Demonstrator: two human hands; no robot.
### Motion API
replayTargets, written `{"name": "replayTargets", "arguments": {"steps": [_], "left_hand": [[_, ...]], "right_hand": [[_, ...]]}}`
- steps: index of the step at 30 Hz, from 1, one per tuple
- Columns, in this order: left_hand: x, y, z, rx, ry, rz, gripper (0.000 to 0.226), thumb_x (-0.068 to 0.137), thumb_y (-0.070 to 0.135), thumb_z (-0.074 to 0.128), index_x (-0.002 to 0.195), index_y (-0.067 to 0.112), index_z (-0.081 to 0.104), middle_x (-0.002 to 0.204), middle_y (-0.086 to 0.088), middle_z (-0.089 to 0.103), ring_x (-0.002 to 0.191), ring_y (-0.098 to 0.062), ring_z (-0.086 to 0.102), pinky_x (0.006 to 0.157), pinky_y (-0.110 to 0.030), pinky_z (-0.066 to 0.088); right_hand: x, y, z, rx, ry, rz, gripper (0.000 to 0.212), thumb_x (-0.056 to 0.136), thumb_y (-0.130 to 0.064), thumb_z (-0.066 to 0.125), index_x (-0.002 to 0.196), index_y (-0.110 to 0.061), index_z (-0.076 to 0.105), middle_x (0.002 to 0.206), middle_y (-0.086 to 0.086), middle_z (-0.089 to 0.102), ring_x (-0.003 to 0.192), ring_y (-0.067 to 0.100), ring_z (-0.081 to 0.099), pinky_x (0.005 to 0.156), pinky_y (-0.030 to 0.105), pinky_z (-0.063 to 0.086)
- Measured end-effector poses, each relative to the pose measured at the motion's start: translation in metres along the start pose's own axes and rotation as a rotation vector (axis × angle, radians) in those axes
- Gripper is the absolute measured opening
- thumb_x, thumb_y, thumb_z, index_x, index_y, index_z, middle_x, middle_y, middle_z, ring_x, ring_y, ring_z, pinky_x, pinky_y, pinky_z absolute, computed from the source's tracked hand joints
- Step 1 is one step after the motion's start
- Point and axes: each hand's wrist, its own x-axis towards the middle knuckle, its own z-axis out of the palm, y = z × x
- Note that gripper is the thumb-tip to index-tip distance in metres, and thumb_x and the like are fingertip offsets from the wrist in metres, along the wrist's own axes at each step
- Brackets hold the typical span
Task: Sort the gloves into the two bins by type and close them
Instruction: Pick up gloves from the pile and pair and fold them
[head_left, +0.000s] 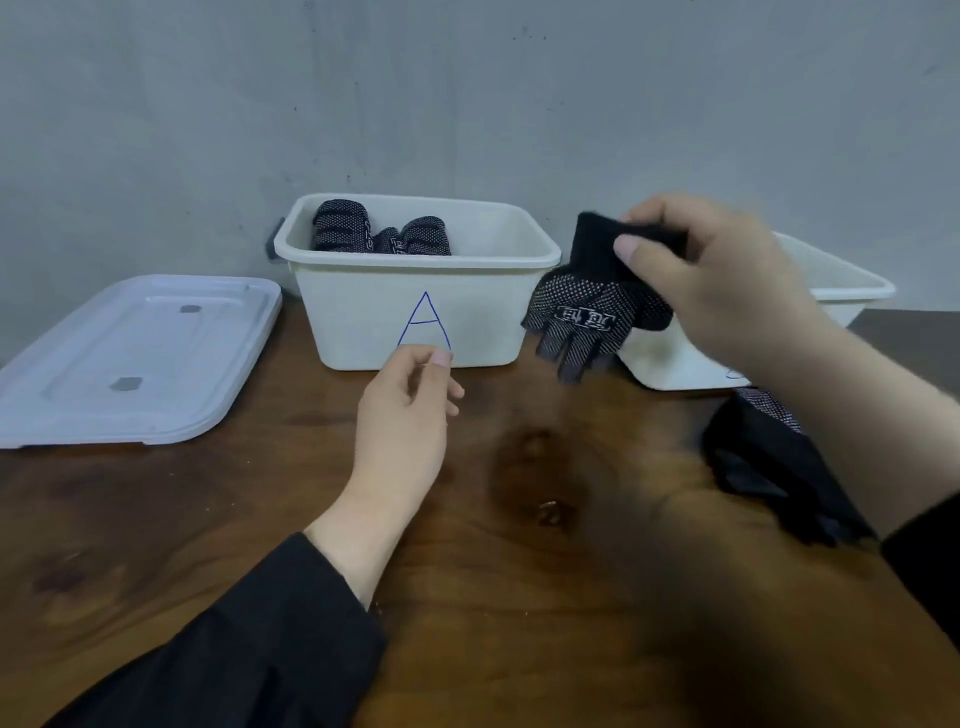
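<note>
Hanging from the right hand (727, 280), one black knitted glove with white grip dots (587, 317) dangles fingers-down in the air between the two white plastic bins, its plain black cuff pinched between the thumb and curled fingers. The bin marked with a blue letter A (415, 322) stands open at the back of the dark brown wooden table (519, 597), against the grey wall (467, 93); inside it at least two, perhaps three, dotted black gloves (379, 236) stand bunched at its left end, the exact count hard to tell. The second white bin (841, 288) sits to the right, partly hidden behind the right hand and forearm, also without a lid, and its contents cannot be seen. One white rectangular plastic lid (130, 358) lies flat on the table left of the A bin, just beside it. The left hand (410, 415) hovers in front of the A bin, holding nothing, with thumb and forefinger tips close together and the other fingers loosely curled. On the table near the right forearm lies a dark heap of black gloves (769, 462), one dotted patch showing at its top; how many are in it cannot be told. Both arms wear black sleeves (249, 665).
</note>
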Motion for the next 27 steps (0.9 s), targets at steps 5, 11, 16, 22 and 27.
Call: {"name": "replayTargets", "arguments": {"steps": [5,11,16,22,27], "left_hand": [[-0.001,-0.004,0.000,0.074,-0.028,0.051,0.016,0.102,0.029,0.049,0.096,0.026,0.064,0.082,0.007,0.068,0.077,-0.013,0.063,0.076,-0.036,0.054],[-0.004,-0.005,0.004,0.218,-0.105,0.091,0.019,0.099,0.018,0.048,0.101,0.029,0.063,0.085,0.012,0.067,0.079,-0.007,0.062,0.068,-0.009,0.045],[-0.014,-0.004,0.009,0.521,-0.415,0.318,0.015,0.099,0.028,0.053,0.096,0.031,0.068,0.095,0.018,0.065,0.093,-0.002,0.057,0.082,-0.017,0.045],[-0.019,-0.007,0.019,0.876,-0.737,0.452,0.023,0.095,0.049,0.057,0.106,0.037,0.073,0.105,0.021,0.056,0.101,-0.002,0.045,0.099,-0.034,0.035],[-0.021,-0.008,0.022,0.858,-0.666,0.464,0.038,0.089,0.066,0.044,0.098,0.041,0.072,0.099,0.025,0.057,0.097,0.000,0.047,0.097,-0.035,0.036]], "right_hand": [[-0.088,0.041,0.039,-0.172,-0.349,-0.168,0.018,0.096,-0.038,0.063,0.113,-0.041,0.066,0.123,-0.038,0.059,0.123,-0.018,0.047,0.114,0.028,0.037],[-0.150,0.059,0.053,-0.190,-0.360,-0.092,0.044,0.098,-0.051,0.051,0.136,-0.032,0.061,0.149,-0.025,0.044,0.144,-0.008,0.030,0.123,0.032,0.023],[-0.148,0.061,0.055,-0.255,-0.409,-0.026,0.043,0.100,-0.050,0.045,0.139,-0.036,0.058,0.144,-0.029,0.045,0.128,-0.035,0.014,0.119,0.009,0.007],[-0.149,0.066,0.052,-0.197,-0.291,0.022,0.035,0.101,-0.041,0.051,0.130,-0.029,0.067,0.136,-0.021,0.059,0.134,-0.008,0.042,0.117,0.020,0.029],[-0.149,0.066,0.050,-0.131,-0.202,0.049,0.025,0.103,-0.034,0.054,0.120,-0.023,0.069,0.119,-0.016,0.067,0.112,0.002,0.059,0.098,0.025,0.047]]}}
